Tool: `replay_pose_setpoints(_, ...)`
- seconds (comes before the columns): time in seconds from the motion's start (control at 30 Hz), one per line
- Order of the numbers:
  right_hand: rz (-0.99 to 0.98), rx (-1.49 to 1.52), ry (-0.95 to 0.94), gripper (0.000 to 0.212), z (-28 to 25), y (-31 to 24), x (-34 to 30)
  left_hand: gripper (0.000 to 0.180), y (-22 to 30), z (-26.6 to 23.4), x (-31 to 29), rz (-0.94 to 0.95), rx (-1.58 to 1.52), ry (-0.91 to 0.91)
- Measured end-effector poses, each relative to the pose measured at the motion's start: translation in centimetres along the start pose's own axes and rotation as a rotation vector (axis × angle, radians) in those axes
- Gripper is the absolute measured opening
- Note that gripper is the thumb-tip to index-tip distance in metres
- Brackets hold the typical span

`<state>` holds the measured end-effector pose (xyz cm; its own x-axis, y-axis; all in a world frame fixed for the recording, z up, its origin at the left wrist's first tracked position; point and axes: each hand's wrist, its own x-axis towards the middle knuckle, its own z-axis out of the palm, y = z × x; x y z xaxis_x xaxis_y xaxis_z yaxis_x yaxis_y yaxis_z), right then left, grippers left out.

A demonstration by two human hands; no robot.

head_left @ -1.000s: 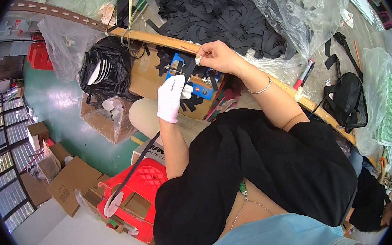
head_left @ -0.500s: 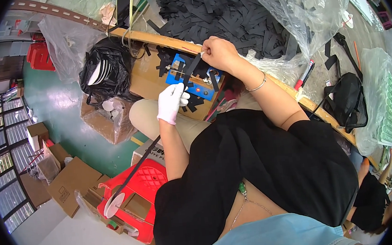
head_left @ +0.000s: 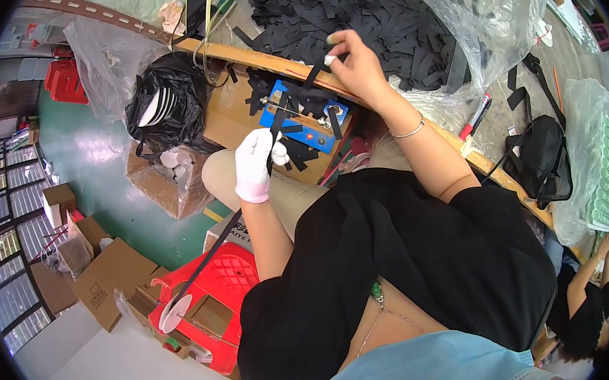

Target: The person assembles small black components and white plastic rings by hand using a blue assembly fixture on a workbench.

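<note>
My left hand (head_left: 256, 162), in a white glove, is closed on a long black strap (head_left: 278, 123). The strap's free end sticks up past my fingers, over a blue device (head_left: 298, 129) with metal parts and a small red light. Its other end trails down to a white reel (head_left: 175, 313) at the red stool. My bare right hand (head_left: 360, 69) is over the wooden rail, with thumb and forefinger apart and something white on the thumb tip. A short black strip (head_left: 316, 74) lies beside that thumb, across the rail; whether it still touches my fingers is unclear.
Beyond the wooden rail (head_left: 264, 64) is a heap of cut black strips (head_left: 354, 12) on plastic. A phone (head_left: 196, 7) leans at the rail's left end. A black plastic bag (head_left: 167, 104) stands left of the device, the red stool (head_left: 228, 272) lower left. Another person (head_left: 579, 303) works at right.
My right hand has moved up and right from the device, opening from a pinch; a short strip is now separate from the strap. My left hand has drawn back slightly left with the strap.
</note>
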<state>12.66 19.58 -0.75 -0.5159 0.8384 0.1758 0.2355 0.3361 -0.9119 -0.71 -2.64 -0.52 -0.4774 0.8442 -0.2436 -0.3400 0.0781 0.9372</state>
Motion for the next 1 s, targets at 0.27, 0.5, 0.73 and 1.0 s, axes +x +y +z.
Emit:
replay_pose_setpoints(0.27,0.178,0.41,-0.263,0.02,-0.7,-0.9,-0.3,0.025,0.8,3.5,1.6,-0.007,0.082,0.083)
replay_pose_setpoints(0.5,0.125,0.295,-0.279,0.019,-2.4,-1.0,0.8,0.025,1.2,3.8,1.2,-0.05,0.152,0.097)
replay_pose_setpoints(0.73,0.315,0.496,-0.621,0.014,0.3,-1.2,-1.3,0.024,1.5,4.4,1.7,-0.045,0.193,0.093)
replay_pose_setpoints(1.0,0.17,0.348,-0.545,0.013,0.9,-0.4,-1.3,0.024,0.5,3.4,1.8,-0.117,0.222,0.107)
